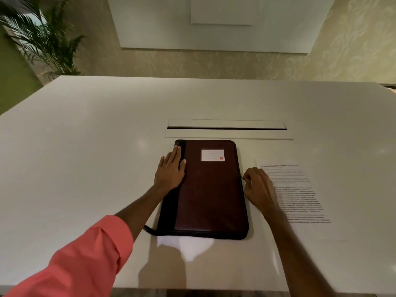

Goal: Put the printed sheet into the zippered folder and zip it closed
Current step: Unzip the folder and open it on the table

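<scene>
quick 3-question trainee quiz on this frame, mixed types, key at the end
1. True or false: the white printed sheet is already inside the dark brown zippered folder.
2. Which hand lies flat on the folder's black spine side? A) left hand B) right hand
3. Fill in: the right hand pinches the small zipper pull at the folder's ____ edge.

Key: 1 false, it lies on the white table right of the folder; 2 A; 3 right.

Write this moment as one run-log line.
left hand: flat on folder | right hand: pinching zipper pull | printed sheet: outside, on table
</scene>
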`<action>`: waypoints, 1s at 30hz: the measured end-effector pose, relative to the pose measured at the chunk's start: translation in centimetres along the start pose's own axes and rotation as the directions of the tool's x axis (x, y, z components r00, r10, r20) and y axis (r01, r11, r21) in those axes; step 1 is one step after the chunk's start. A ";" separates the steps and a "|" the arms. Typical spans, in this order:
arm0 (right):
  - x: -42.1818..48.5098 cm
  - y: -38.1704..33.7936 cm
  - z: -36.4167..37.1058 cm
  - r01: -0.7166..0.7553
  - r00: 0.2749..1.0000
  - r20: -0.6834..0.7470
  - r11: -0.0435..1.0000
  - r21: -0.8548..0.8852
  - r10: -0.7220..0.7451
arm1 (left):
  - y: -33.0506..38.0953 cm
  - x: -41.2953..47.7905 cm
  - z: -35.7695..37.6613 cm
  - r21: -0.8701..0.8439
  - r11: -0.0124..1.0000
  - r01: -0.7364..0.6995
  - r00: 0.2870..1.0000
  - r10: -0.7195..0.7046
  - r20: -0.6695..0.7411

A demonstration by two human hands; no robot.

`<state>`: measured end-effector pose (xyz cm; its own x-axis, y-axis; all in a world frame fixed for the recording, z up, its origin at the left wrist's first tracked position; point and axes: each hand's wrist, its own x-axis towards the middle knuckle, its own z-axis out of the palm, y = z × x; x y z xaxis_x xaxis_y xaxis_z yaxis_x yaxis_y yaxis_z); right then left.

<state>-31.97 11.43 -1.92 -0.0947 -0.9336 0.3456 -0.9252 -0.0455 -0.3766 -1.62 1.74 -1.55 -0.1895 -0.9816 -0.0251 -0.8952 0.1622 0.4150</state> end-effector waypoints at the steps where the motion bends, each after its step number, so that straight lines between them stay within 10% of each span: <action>1: -0.6 -0.1 -0.1 -0.006 1.000 0.002 1.000 0.023 0.006 | 0.0 0.0 -0.1 0.005 1.000 0.001 1.000 -0.001 -0.001; 17: -1.9 -0.5 1.3 -0.241 0.970 0.043 0.909 0.339 0.241 | -2.6 -3.5 -0.6 0.002 0.986 -0.164 0.956 0.158 0.247; 30: -4.2 -1.2 1.2 -0.211 0.973 -0.045 0.946 0.245 0.229 | -2.2 -7.6 0.6 -0.128 0.985 -0.119 0.969 0.144 0.203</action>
<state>-29.96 14.96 -3.96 -0.3200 -0.9025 0.2883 -0.7656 0.0671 -0.6398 1.50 8.89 -2.82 -0.3940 -0.9069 -0.1495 -0.8072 0.2637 0.5281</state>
